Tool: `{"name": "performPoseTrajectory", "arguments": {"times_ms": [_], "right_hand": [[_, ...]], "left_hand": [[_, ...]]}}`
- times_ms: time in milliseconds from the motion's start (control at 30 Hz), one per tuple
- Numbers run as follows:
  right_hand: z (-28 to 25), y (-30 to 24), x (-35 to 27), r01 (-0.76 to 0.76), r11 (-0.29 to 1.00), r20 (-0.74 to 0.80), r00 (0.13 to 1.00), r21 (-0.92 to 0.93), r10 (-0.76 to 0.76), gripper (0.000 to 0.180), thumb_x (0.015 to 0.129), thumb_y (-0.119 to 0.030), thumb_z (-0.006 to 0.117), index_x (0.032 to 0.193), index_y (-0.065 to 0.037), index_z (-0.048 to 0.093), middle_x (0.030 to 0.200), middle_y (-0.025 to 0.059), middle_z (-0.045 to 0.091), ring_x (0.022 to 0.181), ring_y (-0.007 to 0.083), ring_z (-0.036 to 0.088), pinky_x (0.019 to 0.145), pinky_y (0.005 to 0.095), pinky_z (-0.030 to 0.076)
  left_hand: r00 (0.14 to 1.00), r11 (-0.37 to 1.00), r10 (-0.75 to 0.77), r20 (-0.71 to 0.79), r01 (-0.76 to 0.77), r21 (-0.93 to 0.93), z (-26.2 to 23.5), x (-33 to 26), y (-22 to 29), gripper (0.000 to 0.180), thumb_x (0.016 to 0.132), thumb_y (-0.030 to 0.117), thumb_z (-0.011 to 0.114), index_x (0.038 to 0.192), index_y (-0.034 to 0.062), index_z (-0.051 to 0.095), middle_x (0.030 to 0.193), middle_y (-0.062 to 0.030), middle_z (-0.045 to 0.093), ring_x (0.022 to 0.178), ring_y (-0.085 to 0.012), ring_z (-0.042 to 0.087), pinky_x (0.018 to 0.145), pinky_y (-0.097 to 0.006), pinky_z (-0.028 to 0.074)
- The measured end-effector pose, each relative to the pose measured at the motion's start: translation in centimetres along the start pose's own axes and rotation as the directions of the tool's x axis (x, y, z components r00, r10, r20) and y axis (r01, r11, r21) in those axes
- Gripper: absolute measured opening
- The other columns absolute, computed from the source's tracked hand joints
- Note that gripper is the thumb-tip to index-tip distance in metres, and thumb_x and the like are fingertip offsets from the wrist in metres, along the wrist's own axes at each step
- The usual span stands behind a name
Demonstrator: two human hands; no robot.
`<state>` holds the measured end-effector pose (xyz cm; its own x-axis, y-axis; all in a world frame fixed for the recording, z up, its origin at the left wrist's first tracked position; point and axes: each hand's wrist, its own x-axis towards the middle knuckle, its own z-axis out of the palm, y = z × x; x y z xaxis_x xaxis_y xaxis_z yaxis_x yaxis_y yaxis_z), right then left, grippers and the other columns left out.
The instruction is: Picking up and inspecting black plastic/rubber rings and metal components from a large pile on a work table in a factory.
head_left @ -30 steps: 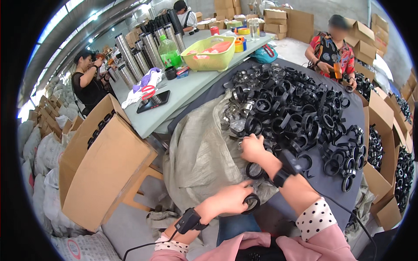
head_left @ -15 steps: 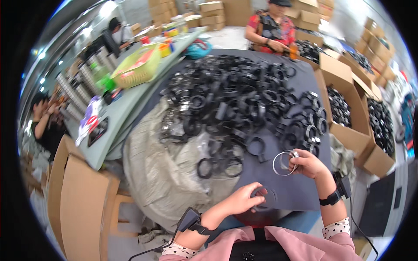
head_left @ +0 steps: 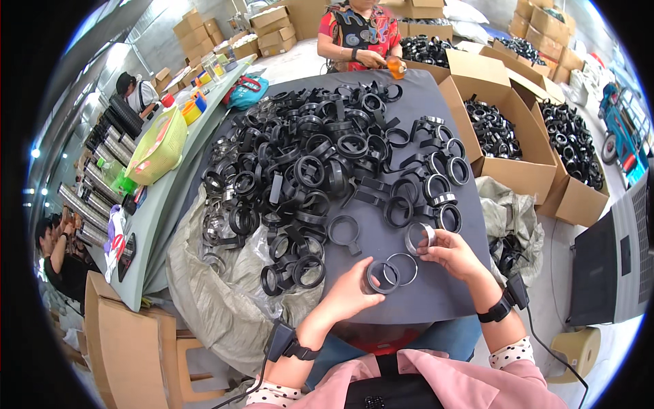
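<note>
My left hand (head_left: 351, 289) grips a black ring (head_left: 383, 292) between thumb and fingers, just above the near part of the grey table (head_left: 432, 298). A thin silver ring (head_left: 416, 268) overlaps that black ring on its right; whether it is held or lies on the table I cannot tell. In the fingers of my right hand (head_left: 452, 255) is a wider silver ring (head_left: 409, 241), held upright at its right side. A black ring with a short handle-like tab (head_left: 355, 238) lies flat beyond my left hand.
A large heap of black rings (head_left: 310, 140) covers the table's far and left parts. Open cardboard boxes (head_left: 514, 170) of similar pieces stand at the right. A pale woven sack (head_left: 197, 279) drapes the left edge. Across the table, a person (head_left: 361, 41) holds something orange.
My view has swung, so the scene sits further left. My hands have come closer together. The thin silver ring, earlier at my right hand, is now beside the left hand's black ring.
</note>
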<state>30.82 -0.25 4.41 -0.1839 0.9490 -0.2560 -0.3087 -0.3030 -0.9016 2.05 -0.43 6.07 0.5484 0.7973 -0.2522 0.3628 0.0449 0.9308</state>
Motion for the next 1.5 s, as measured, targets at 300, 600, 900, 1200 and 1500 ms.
{"name": "performPoseTrajectory", "arguments": {"times_ms": [300,600,900,1200,1500], "right_hand": [[5.4,-0.2,-1.4,0.107,0.959,0.08,0.988,0.262,-0.133,0.022,0.086,0.001,0.066,0.108,-0.001,0.06,0.098,0.0072,0.067,0.087,0.0144,0.064,0.073,0.0286,0.055],[7.0,-1.5,-1.9,0.094,0.987,0.016,0.995,0.131,-0.097,0.028,0.084,0.002,0.068,0.111,0.002,0.059,0.097,0.0066,0.066,0.081,0.0111,0.061,0.068,0.0234,0.048],[3.6,-3.2,-3.0,0.198,0.955,-0.106,0.978,0.221,-0.178,0.033,0.085,-0.003,0.069,0.117,0.001,0.06,0.093,0.0034,0.064,0.079,0.0106,0.061,0.071,0.0254,0.052],[4.7,-4.4,-6.0,0.517,0.848,-0.017,0.853,-0.116,-0.522,0.033,0.087,0.006,0.066,0.118,0.003,0.058,0.102,0.0046,0.061,0.093,0.0114,0.058,0.082,0.0262,0.049],[0.9,-4.2,-7.1,0.362,0.088,0.227,0.737,-0.928,-0.636,0.028,0.077,0.005,0.068,0.104,-0.002,0.065,0.097,0.0071,0.064,0.087,0.0256,0.06,0.078,0.0344,0.051]], "left_hand": [[0.92,0.779,0.143,-0.365,-0.332,-0.532,3.4,1.7,2.8,0.066,0.079,-0.003,0.073,0.135,0.0028,0.038,0.123,-0.0144,0.058,0.095,-0.0166,0.065,0.084,-0.029,0.054],[0.858,0.914,0.239,-0.454,-0.357,-0.194,3.1,1.3,3.5,0.066,0.077,-0.003,0.077,0.134,0.0012,0.042,0.105,-0.0075,0.063,0.096,-0.0126,0.063,0.082,-0.028,0.053],[0.813,0.944,0.318,-0.488,-0.222,0.245,-2.0,-0.2,3.5,0.068,0.076,0.002,0.073,0.135,0.0023,0.04,0.093,-0.0159,0.069,0.088,-0.0255,0.069,0.08,-0.038,0.053],[0.874,0.687,0.381,-0.303,-0.048,0.725,0.1,0.4,0.0,0.068,0.072,0.001,0.071,0.136,0.0028,0.046,0.107,-0.0223,0.061,0.093,-0.0402,0.064,0.077,-0.045,0.053],[0.857,0.755,0.508,-0.091,-0.392,0.527,2.6,-2.4,2.0,0.053,0.076,0.016,0.075,0.125,0.002,0.057,0.096,-0.0148,0.065,0.088,-0.0333,0.065,0.075,-0.04,0.054]]}}
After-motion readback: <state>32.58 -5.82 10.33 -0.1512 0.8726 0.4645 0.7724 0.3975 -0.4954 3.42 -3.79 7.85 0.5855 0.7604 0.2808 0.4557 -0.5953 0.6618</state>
